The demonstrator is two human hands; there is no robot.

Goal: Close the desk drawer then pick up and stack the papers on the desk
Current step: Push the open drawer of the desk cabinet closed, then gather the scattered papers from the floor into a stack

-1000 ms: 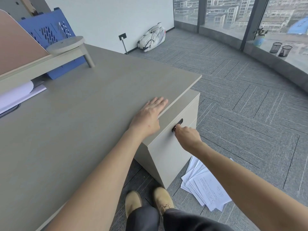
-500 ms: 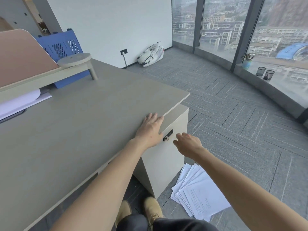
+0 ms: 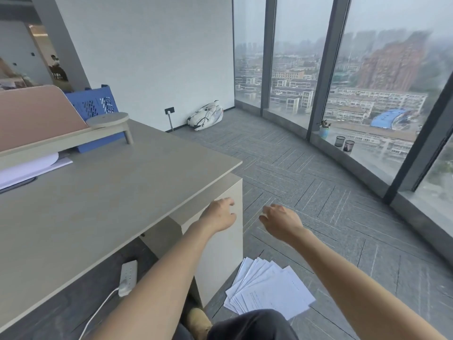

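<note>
Left hand: the left hand (image 3: pixel 219 215) hangs in the air off the near right edge of the bench (image 3: pixel 98 192), in front of the drawer cabinet (image 3: pixel 220 253); fingers loosely curled, holding nothing, and whether it touches the cabinet cannot be told.
Right hand: the right hand (image 3: pixel 279 220) is raised over the floor, just beside the left hand and apart from it; fingers bent and slack, empty.
Drawer cabinet: a pale unit under the right end of the bench; its front face looks flush, with no drawer standing out.
Papers: a fanned bunch of white papers (image 3: pixel 268 289) lies on the grey carpet floor (image 3: pixel 318 204), at the foot of the cabinet, below and between the two forearms; the sheets overlap.
Power strip: a white power strip (image 3: pixel 127 277) lies on the floor under the bench, its cord running toward the near edge of the view.
Bench top: mostly bare; along its far left edge stands a raised shelf (image 3: pixel 61 141) with a round end, and white sheets (image 3: pixel 29 168) lie beneath it.
Behind the bench: a blue perforated crate (image 3: pixel 94 106) stands past the far edge.
Far floor: a white bag (image 3: pixel 206 117) rests against the wall, near the windows.
</note>
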